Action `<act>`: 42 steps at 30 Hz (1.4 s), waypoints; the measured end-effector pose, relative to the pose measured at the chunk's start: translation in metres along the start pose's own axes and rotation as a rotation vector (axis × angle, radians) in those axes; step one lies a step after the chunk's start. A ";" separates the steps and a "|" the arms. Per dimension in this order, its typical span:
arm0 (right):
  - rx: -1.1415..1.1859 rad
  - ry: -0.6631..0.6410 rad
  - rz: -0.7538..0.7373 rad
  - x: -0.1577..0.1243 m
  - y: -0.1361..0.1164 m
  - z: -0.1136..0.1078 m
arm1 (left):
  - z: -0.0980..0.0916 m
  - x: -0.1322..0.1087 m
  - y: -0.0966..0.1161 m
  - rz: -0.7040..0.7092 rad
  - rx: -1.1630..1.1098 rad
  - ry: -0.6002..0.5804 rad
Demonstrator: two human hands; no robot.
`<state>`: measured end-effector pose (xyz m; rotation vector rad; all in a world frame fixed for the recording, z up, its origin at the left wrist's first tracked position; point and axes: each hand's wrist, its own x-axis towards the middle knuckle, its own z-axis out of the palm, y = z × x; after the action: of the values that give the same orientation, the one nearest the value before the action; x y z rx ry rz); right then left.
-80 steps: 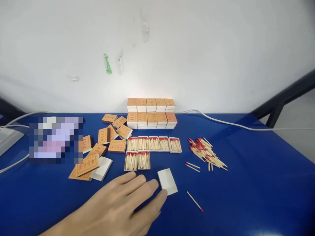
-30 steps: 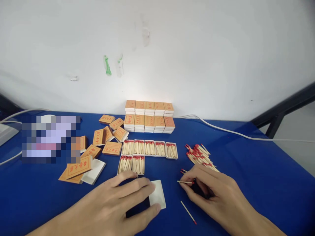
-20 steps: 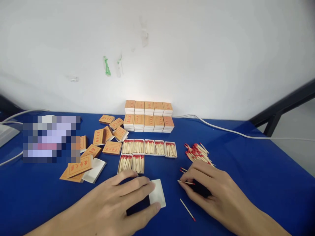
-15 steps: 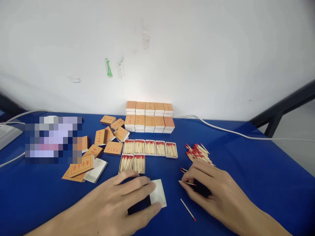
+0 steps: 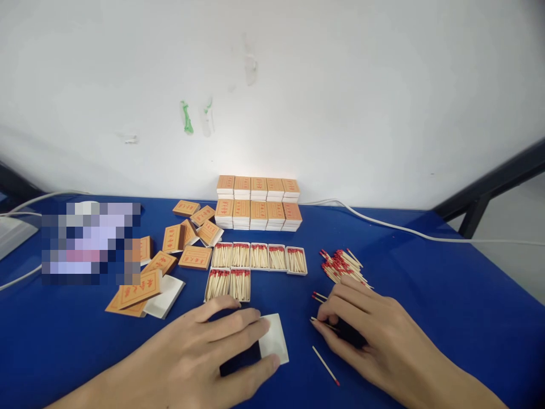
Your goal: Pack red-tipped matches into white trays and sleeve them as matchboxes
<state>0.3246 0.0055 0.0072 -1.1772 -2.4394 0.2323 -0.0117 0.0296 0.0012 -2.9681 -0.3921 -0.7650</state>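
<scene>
My left hand (image 5: 208, 352) rests on the blue table, fingers and thumb gripping an empty white matchbox tray (image 5: 275, 339) by its left side. My right hand (image 5: 366, 335) lies to the right of it, with thumb and fingers pinched on matchsticks (image 5: 320, 322) whose pale ends stick out to the left. A single match (image 5: 326, 365) lies on the cloth below that hand. A loose pile of red-tipped matches (image 5: 344, 264) sits just beyond my right fingers. Several filled open trays (image 5: 258, 256) stand in two rows behind the white tray.
Closed orange matchboxes are stacked (image 5: 258, 201) against the white wall. Loose orange sleeves (image 5: 187, 236) and a white tray (image 5: 164, 295) are scattered at the left. A white cable (image 5: 404, 230) runs along the back of the blue table (image 5: 447, 295). A blurred patch covers something at the far left.
My right hand came into view, reached the loose pile and pinched matchsticks. My left hand closed on the white tray and drew it slightly nearer. In the last half second little has moved.
</scene>
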 end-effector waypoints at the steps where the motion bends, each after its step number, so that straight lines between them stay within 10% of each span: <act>1: -0.007 0.004 0.001 0.000 0.000 0.000 | 0.000 0.000 0.000 0.002 0.005 0.002; 42: -0.034 0.022 0.026 0.000 -0.003 0.000 | 0.004 -0.008 0.007 -0.012 -0.040 0.065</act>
<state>0.3220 0.0035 0.0085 -1.2206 -2.4193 0.1849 -0.0145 0.0214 -0.0061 -2.9708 -0.3956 -0.8777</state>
